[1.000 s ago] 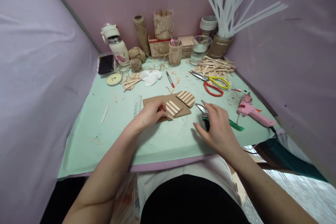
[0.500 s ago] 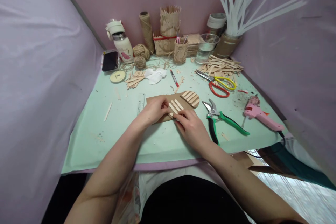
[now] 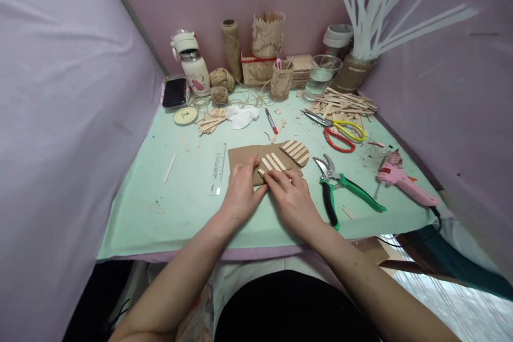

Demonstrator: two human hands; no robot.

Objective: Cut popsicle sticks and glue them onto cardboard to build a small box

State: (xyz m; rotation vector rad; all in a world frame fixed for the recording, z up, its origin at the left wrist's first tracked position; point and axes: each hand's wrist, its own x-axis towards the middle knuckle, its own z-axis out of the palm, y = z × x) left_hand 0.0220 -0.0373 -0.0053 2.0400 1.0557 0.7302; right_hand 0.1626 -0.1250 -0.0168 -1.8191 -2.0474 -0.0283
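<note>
A piece of brown cardboard [image 3: 240, 156] lies flat on the table, with several pale craft sticks [image 3: 273, 162] set side by side on it at a slant. On its far right sits a rounded piece with striped sticks [image 3: 295, 152]. My left hand [image 3: 240, 189] rests on the cardboard's left part, thumb near the front edge and apart from the fingers. My right hand [image 3: 292, 197] has bent fingers pressed on the nearest craft stick [image 3: 261, 172], covering most of it. A clear ruler [image 3: 218, 168] lies left of my left hand.
Green-handled pruning shears [image 3: 332, 187], scissors [image 3: 340, 131] and a pink glue gun [image 3: 406, 181] lie to the right. A stick pile [image 3: 340, 104], a cup of water [image 3: 320, 77], twine balls [image 3: 222, 83] and an open bottle [image 3: 194, 72] line the back. A marker [image 3: 271, 121] lies mid-table.
My left hand has drawn back from the sticks' left ends, its thumb and fingers spreading, and more of the ruler shows. My right fingers stay on the nearest stick. The view has shifted slightly.
</note>
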